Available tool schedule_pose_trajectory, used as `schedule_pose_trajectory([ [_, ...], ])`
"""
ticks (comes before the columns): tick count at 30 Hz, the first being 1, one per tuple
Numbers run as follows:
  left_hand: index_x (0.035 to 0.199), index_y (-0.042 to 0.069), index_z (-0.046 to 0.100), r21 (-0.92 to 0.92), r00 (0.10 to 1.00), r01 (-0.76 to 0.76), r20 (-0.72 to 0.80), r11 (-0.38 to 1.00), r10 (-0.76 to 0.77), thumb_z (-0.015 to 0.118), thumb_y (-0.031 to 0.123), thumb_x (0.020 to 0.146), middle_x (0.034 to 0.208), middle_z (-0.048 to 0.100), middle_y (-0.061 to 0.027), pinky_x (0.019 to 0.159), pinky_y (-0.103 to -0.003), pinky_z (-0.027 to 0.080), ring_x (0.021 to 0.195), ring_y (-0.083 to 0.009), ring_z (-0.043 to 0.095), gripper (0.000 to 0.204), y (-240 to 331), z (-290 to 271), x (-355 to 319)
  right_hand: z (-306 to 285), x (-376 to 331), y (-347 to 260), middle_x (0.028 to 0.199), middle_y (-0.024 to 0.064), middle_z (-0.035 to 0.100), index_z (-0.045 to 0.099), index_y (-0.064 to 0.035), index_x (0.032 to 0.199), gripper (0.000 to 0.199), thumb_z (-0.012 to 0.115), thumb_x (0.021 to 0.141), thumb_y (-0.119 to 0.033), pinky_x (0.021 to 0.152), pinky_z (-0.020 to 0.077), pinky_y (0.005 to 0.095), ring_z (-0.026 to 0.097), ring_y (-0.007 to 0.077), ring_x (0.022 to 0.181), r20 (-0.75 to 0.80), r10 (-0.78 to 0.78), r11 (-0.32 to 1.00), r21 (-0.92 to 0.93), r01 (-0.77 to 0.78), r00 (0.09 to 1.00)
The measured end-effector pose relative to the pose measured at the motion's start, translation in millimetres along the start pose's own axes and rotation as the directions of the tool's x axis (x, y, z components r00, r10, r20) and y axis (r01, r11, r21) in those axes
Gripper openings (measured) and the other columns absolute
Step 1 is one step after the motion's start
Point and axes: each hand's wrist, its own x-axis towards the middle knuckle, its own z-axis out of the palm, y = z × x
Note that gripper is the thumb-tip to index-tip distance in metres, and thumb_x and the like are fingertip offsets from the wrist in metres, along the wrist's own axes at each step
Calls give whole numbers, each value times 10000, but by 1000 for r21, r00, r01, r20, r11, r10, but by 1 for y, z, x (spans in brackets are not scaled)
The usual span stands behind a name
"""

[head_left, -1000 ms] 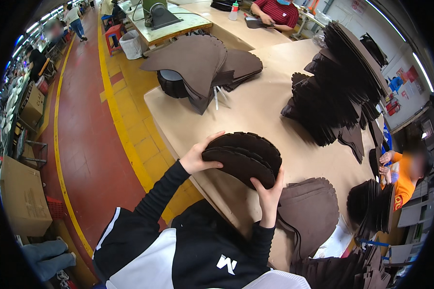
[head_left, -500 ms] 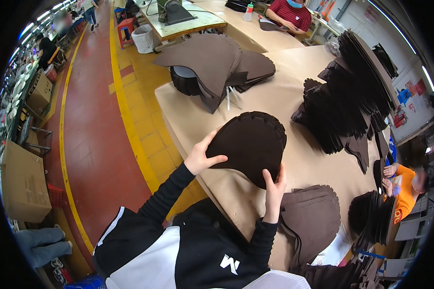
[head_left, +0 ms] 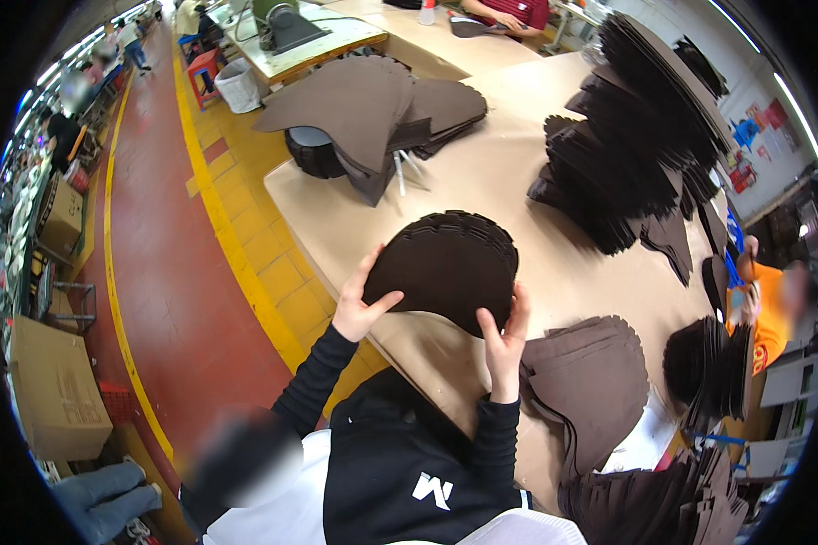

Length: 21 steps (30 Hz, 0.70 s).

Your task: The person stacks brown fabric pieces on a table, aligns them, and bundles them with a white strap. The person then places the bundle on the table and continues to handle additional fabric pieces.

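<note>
Over the table I hold a stack of dark brown, rounded flat cut pieces (head_left: 441, 272) with notched far edges. My left hand (head_left: 362, 304) grips the stack's left side, thumb on top and fingers behind the edge. At the near right corner, my right hand (head_left: 506, 341) is closed on the same stack, its thumb up along the front. Layered edges show along the far rim. Nearest my right hand lies another stack of brown pieces (head_left: 591, 372) on the paper-covered table (head_left: 482, 186).
Brown pieces are heaped at the far left (head_left: 345, 104), with tall dark stacks (head_left: 600, 182) to the right. A machine (head_left: 286, 29) stands on a farther table. Co-workers in orange (head_left: 771, 304) and red (head_left: 518, 11) sit around. A red aisle (head_left: 177, 263) runs along the left.
The view has shifted, so the table and stacks appear farther left. The held stack has tipped slightly and shows more layered edges at its far rim. Both hands keep their grip.
</note>
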Motion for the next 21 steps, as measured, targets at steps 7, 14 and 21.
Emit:
schedule_pose_trajectory([
  [7,1478,33,359,-54,986,-98,-144,994,89,785,72,799,1462,450,-141,1125,-363,332,1337,-255,450,803,-14,6,-8,1,9,-28,1281,159,560,518,-16,1348,560,716,824,-47,1040,396,373,542,289,1175,-11,-73,995,-68,72,997],
  [14,1493,36,251,32,998,-3,58,999,1,758,61,811,1494,344,-139,1179,-398,206,1426,-282,290,850,6,-1,0,-2,9,-28,1264,180,568,567,-24,1286,481,708,826,-33,1017,417,370,554,294,1160,12,-140,984,-109,140,990],
  [21,1393,47,352,-333,997,48,66,942,-28,752,96,833,1268,491,-101,1048,-318,336,1184,-203,472,690,0,-7,10,-9,10,-25,1215,186,559,681,-9,932,169,727,770,-18,924,457,371,573,307,1087,197,-2,991,-131,29,980],
])
